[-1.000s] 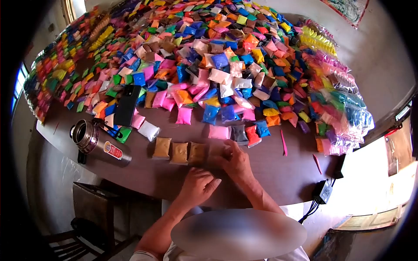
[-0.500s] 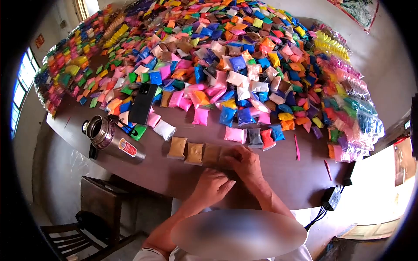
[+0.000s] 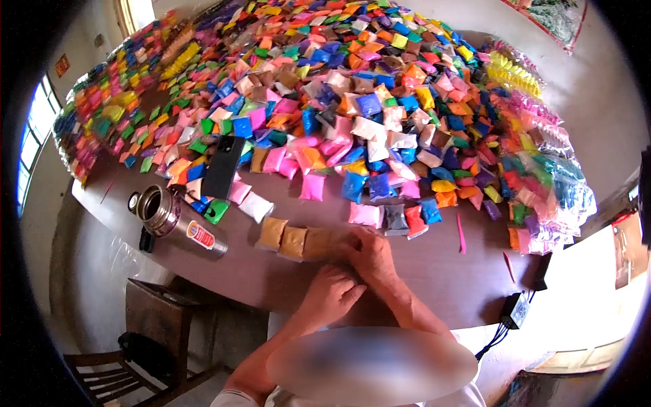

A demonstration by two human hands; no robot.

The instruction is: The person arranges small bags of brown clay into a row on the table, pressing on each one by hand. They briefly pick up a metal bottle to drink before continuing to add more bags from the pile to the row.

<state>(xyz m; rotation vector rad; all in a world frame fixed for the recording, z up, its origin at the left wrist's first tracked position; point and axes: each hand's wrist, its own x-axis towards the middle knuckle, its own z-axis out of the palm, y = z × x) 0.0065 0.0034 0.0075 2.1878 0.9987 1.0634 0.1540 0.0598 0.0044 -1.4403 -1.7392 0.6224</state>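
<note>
Small clear packets of tan and brown filling lie in a row on the table in front of me, with a tan packet [image 3: 272,233] at the left end and another tan packet [image 3: 293,242] beside it. Further right, a darker brown packet [image 3: 317,243] reaches toward my right hand [image 3: 373,256]. That hand's fingers are bent and pressed together at the row's right end, partly covering the packet there. My left hand [image 3: 331,292] rests nearer my body, just below the row. Its fingers are curled in, and whatever they hold, if anything, is hidden.
A huge heap of colourful packets [image 3: 366,129] covers the back of the table [image 3: 434,292]. To the left lie a steel flask [image 3: 180,227] and a black phone [image 3: 222,166]. Pink, black, red and blue packets [image 3: 395,218] sit beyond my right hand. Thin pink sticks [image 3: 461,233] lie right.
The row of tan and brown packets has slid left and its packets sit closer together. My right hand has shifted slightly left with it. The left hand stays almost in place.
</note>
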